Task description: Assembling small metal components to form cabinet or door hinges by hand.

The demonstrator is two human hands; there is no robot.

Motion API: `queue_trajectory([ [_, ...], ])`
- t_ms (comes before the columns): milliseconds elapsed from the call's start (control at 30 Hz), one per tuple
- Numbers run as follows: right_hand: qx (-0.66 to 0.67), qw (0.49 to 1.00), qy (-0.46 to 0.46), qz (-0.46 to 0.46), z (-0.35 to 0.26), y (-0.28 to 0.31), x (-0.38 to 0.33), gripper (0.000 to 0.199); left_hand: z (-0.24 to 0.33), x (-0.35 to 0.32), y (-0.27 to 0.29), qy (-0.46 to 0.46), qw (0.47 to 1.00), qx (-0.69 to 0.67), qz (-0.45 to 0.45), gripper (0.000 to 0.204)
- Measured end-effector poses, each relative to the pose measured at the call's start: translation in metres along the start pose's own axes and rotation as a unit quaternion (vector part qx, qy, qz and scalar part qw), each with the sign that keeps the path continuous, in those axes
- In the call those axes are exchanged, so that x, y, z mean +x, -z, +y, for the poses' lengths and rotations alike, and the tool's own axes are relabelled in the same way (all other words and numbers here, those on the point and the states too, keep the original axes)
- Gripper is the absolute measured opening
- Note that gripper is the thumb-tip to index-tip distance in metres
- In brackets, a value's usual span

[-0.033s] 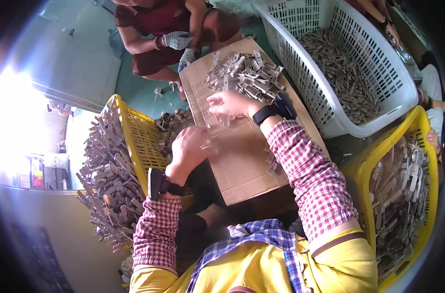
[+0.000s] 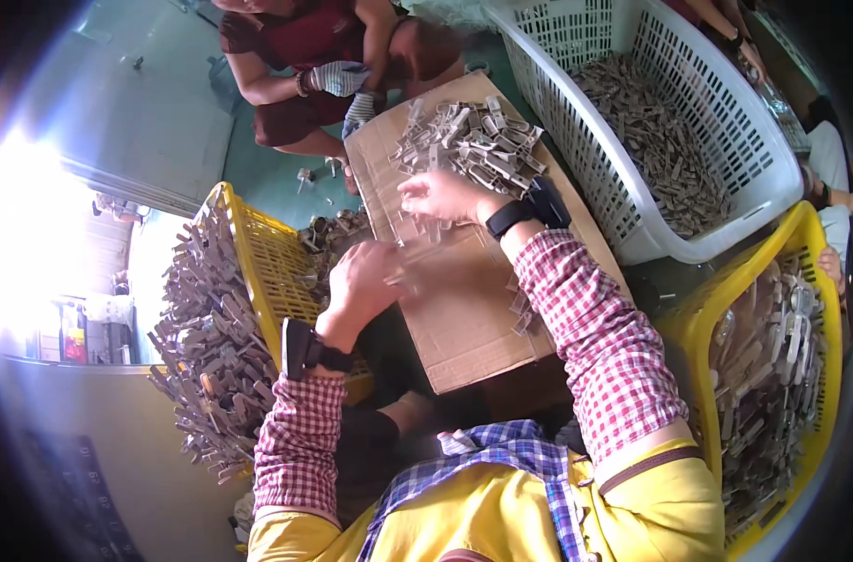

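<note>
nothing has shifted since the earlier frame. my right hand [image 2: 440, 195] hovers spread at the near edge of the grey metal clip pile [image 2: 473, 140], which lies at the far end of the cardboard sheet [image 2: 464, 318]. my left hand [image 2: 365, 276] curls over the sheet's left edge, pinching something blurred. a co-worker's gloved hand [image 2: 337, 77] sits beyond the far corner, a yellow crate [image 2: 258, 253] to the left, and a white basket [image 2: 726, 187] to the right.

Harsh left glare, fisheye edges, blurred hands
</note>
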State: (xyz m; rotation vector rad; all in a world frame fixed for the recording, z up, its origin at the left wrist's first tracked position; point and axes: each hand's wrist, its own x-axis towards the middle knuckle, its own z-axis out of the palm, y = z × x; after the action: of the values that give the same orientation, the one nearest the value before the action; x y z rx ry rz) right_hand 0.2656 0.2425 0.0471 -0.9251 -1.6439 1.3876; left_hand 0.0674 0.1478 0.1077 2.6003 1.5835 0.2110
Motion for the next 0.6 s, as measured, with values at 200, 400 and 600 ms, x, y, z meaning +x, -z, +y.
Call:
queue_trajectory([
  [200, -0.1, 0.994, 0.034, 0.026, -0.015, -0.002, -0.005, 0.034, -0.012, 0.028, 0.021, -0.002, 0.989, -0.039, -0.141, 0.056],
  [400, -0.22, 0.976, -0.007, 0.001, -0.023, -0.009, -0.012, 0.033, -0.016, 0.05, 0.031, 0.033, 0.956, -0.165, -0.239, 0.066],
  [600, -0.238, 0.97, 0.028, -0.035, -0.003, -0.019, -0.014, 0.037, -0.014, 0.073, 0.03, 0.01, 0.942, -0.103, -0.32, 0.057],
])
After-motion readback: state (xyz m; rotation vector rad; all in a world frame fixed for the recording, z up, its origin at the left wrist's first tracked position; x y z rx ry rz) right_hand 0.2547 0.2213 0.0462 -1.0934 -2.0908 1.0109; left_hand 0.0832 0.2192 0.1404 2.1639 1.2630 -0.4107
